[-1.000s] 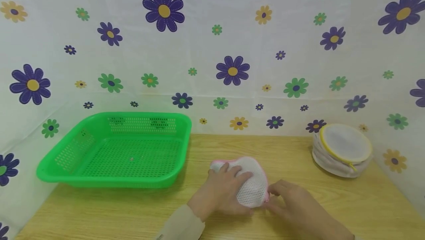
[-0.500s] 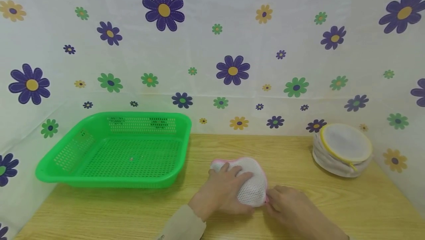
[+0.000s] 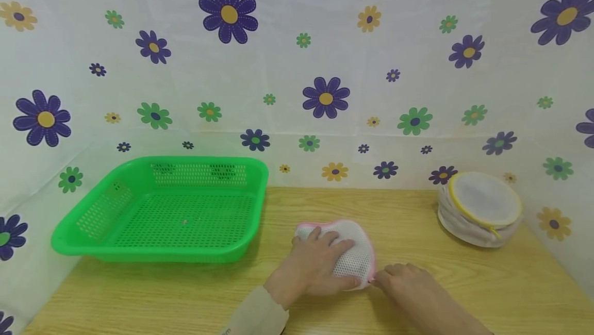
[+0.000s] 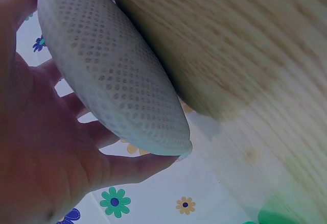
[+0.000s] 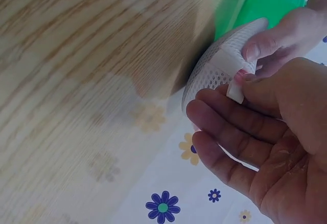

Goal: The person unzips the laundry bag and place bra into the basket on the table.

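Note:
A white mesh laundry bag [image 3: 356, 258] with pink edging, padded and rounded, lies on the wooden table in the head view. My left hand [image 3: 312, 263] spreads over its left part and holds it; the thumb is along the near edge and the fingers lie across the top. The left wrist view shows the bag's mesh side [image 4: 120, 68] beside the palm. At the bag's near right corner, my right hand [image 3: 408, 286] pinches a small pink zip end. In the right wrist view the thumb and index finger grip this pink-and-white tab [image 5: 236, 87], while the other fingers bend loosely.
On the left of the table [image 3: 297, 198] stands a green plastic basket [image 3: 160, 255] with perforated sides. A round grey-white mesh bag [image 3: 482, 211] with a yellow rim sits at the back right. A white flower-print sheet [image 3: 278, 67] hangs behind.
My right hand has closed its fingers on the zip end at the bag's corner and turned slightly lower. My left thumb has shifted up onto the bag's near edge. The bag has barely moved.

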`<control>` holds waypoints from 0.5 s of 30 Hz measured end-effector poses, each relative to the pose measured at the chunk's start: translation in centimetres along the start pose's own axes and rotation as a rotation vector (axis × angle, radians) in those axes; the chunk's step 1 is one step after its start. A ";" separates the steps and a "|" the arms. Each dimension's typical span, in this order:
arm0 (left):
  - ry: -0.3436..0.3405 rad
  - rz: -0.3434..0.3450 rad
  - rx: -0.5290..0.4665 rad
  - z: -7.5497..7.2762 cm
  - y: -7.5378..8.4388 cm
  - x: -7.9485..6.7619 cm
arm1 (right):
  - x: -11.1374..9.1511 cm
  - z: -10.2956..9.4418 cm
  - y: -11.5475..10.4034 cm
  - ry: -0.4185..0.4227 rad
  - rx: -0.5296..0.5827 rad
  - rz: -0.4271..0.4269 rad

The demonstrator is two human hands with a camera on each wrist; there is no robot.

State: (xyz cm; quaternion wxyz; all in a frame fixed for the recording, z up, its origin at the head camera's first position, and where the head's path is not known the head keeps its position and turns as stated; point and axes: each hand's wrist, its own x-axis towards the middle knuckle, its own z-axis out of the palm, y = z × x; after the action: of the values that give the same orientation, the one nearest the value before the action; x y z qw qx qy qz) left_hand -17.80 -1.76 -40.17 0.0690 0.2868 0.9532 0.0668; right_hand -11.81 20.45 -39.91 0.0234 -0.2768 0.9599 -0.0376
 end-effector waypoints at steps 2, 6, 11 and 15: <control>-0.005 -0.002 -0.001 0.0 0.0 0.1 | 0.0 0.0 0.1 0.008 0.003 -0.005; -0.016 -0.004 -0.012 -0.1 0.1 0.2 | 0.1 0.0 0.1 0.028 0.012 -0.006; -0.025 -0.001 -0.019 0.0 0.1 0.3 | 0.1 -0.1 0.2 0.053 0.044 -0.009; -0.024 -0.004 -0.007 -0.1 0.2 0.3 | 0.0 -0.3 0.3 0.041 0.082 0.005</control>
State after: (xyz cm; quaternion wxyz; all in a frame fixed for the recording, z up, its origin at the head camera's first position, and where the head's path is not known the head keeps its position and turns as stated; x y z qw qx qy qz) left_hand -17.92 -1.45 -40.10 0.0814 0.2853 0.9526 0.0669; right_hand -11.98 20.71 -39.63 0.0150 -0.2724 0.9585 -0.0827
